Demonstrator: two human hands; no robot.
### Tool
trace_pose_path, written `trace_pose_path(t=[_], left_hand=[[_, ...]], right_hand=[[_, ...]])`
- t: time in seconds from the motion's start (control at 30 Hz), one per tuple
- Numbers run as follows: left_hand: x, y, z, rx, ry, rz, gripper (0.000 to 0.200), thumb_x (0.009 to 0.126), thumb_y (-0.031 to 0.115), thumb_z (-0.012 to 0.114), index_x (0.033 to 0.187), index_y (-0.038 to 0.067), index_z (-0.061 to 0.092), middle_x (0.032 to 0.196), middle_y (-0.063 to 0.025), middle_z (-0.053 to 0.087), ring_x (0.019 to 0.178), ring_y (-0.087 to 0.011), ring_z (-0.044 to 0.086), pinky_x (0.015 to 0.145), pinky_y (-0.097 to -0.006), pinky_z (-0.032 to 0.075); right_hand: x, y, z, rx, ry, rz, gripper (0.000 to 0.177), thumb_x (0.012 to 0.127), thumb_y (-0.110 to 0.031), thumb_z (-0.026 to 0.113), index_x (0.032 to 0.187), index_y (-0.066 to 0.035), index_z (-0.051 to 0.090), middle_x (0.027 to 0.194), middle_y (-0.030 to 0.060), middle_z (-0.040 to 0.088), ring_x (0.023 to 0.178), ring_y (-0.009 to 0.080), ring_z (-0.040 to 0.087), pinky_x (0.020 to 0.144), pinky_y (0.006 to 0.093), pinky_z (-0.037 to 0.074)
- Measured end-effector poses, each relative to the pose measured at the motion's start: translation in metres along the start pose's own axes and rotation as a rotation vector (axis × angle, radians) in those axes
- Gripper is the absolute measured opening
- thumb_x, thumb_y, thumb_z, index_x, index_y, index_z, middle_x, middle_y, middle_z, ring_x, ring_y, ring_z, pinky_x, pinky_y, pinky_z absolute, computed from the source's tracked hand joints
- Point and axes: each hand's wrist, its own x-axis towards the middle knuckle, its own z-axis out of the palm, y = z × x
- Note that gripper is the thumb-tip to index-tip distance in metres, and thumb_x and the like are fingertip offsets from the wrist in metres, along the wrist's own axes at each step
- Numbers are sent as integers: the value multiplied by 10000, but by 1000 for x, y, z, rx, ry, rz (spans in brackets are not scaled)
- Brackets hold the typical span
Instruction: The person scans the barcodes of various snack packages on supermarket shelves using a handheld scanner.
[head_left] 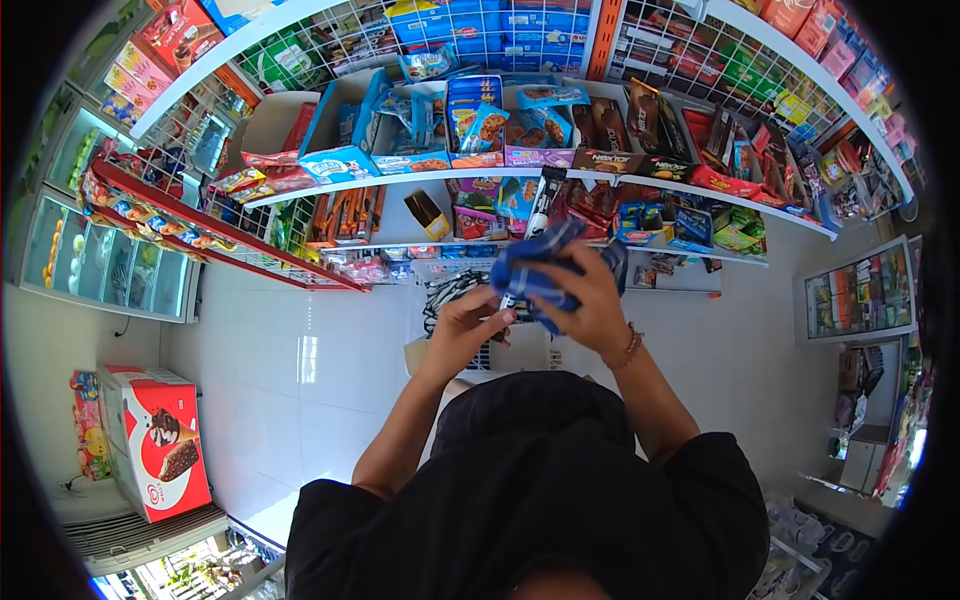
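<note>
Open display boxes on the white shelf hold biscuit and wafer packs. In front of the lower shelf, both arms are raised with bent elbows. The right hand clasps a bundle of blue packets, and the left hand pinches the bundle's lower edge.

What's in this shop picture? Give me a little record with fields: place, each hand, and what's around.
Place: shop aisle with a white tiled floor
Person: black top, seen from above
Right hand: closed around the blue packets, with a bracelet on the wrist
Left hand: fingers at the packets' lower edge, grip unclear
In front: shelves stocked with snack boxes and biscuit packs
On the left: red ice cream chest on the floor
</note>
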Motion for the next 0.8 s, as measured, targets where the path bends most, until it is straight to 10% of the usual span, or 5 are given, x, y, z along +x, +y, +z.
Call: trace_pose_path(t=[0.23,0.53,0.8], left_hand=[[3,-1,27,-3,-78,44,373,826,3,529,1194,31,478,897,-44,536,685,-89,533,575,-232,482],[3,-7,34,-65,-87,-137,297,903,167,441,1177,63,491,806,-13,501,669,-87,516,544,-216,447],[-3,5,53,-21,-258,-185,287,931,242,362,1088,38,489,631,-7,443,527,-67,380,473,-185,316]], right_hand=[[17,23,-23,237,388,323,230,741,-155,650,850,34,577,851,103,501,771,228,520,678,296,410],[-35,16,-22,108,-34,38,291,697,-113,660,972,-33,613,901,115,504,833,246,512,750,325,406],[-8,26,-43,236,369,269,204,730,-111,649,868,26,586,837,96,514,734,211,525,658,277,408]])
